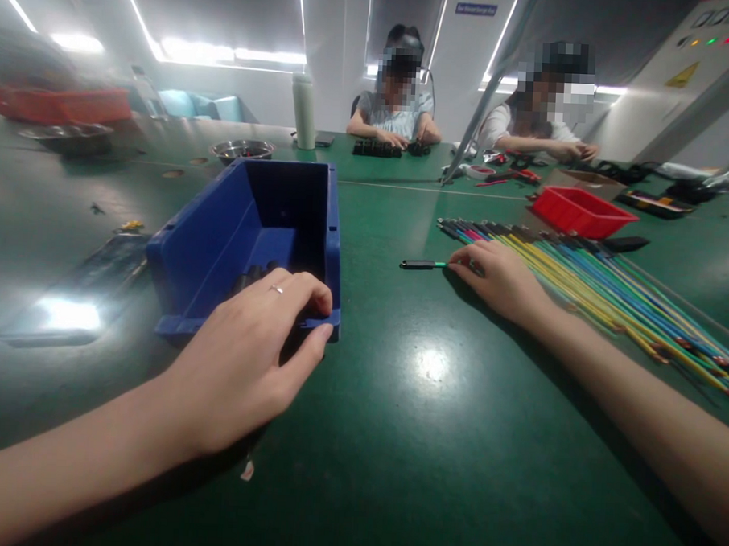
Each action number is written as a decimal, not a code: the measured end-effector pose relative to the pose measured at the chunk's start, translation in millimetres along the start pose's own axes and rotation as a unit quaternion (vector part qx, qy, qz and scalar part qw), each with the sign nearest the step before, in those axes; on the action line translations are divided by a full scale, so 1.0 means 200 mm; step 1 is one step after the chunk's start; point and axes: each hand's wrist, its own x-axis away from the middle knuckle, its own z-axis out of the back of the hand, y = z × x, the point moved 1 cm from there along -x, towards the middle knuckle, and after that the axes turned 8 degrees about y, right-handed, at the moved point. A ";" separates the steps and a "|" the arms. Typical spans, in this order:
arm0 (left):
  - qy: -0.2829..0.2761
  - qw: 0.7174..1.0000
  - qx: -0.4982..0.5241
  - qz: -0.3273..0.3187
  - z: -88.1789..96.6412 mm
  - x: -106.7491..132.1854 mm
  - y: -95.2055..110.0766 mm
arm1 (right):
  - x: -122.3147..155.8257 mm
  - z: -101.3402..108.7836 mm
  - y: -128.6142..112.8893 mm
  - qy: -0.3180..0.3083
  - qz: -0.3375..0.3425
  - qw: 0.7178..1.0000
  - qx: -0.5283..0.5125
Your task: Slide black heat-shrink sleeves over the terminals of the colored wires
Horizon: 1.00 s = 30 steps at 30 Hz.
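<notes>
My left hand [249,344] grips the near rim of a blue plastic bin [221,226], fingers curled over the edge and thumb outside; a ring shows on one finger. Small dark parts lie inside the bin near my fingers. My right hand [497,275] rests on the green table beside a row of coloured wires [588,271], pinching a green wire with a black tip [422,264] that points left. The wires fan out to the right, yellow, blue and green, with dark ends lined up.
A red tray [576,211] stands behind the wires. A pale bottle [304,109], metal bowls [242,149] and red crates [58,103] sit at the back. Two other people work at the far side of the table. A dark flat object [92,281] lies left of the bin.
</notes>
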 end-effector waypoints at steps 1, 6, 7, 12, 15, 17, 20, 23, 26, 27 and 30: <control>-0.003 1.000 0.000 0.001 0.00 0.00 0.00 | 0.00 0.00 0.02 0.004 -0.003 1.000 0.011; -0.002 1.000 -0.010 0.000 -0.01 -0.02 0.01 | 0.00 -0.02 0.09 0.022 -0.020 0.998 0.058; -0.001 1.000 -0.012 -0.002 -0.01 -0.02 0.01 | 0.00 -0.02 0.11 0.026 -0.024 0.997 0.068; 0.005 1.000 -0.018 -0.012 -0.02 -0.01 0.01 | -0.01 -0.05 0.17 0.042 -0.041 0.992 0.115; 0.007 1.000 -0.023 -0.016 -0.02 -0.01 0.01 | -0.01 -0.05 0.18 0.042 -0.048 0.988 0.140; 0.010 0.999 -0.024 -0.020 -0.02 -0.01 0.01 | 0.00 -0.05 0.18 0.043 -0.053 0.985 0.156; 0.011 0.999 -0.025 -0.025 -0.02 -0.02 0.02 | -0.01 -0.05 0.18 0.046 -0.060 0.981 0.176; 0.013 0.999 -0.026 -0.029 -0.01 -0.02 0.02 | -0.02 -0.05 0.19 0.050 -0.069 0.978 0.192; 0.014 0.999 -0.029 -0.034 -0.02 -0.02 0.01 | -0.04 -0.06 0.21 0.050 -0.074 0.976 0.199; 0.014 0.999 -0.031 -0.036 -0.02 -0.02 0.01 | -0.04 -0.06 0.21 0.049 -0.076 0.976 0.200; 0.016 0.998 -0.035 -0.043 -0.02 -0.01 0.00 | -0.05 -0.06 0.21 0.046 -0.082 0.976 0.197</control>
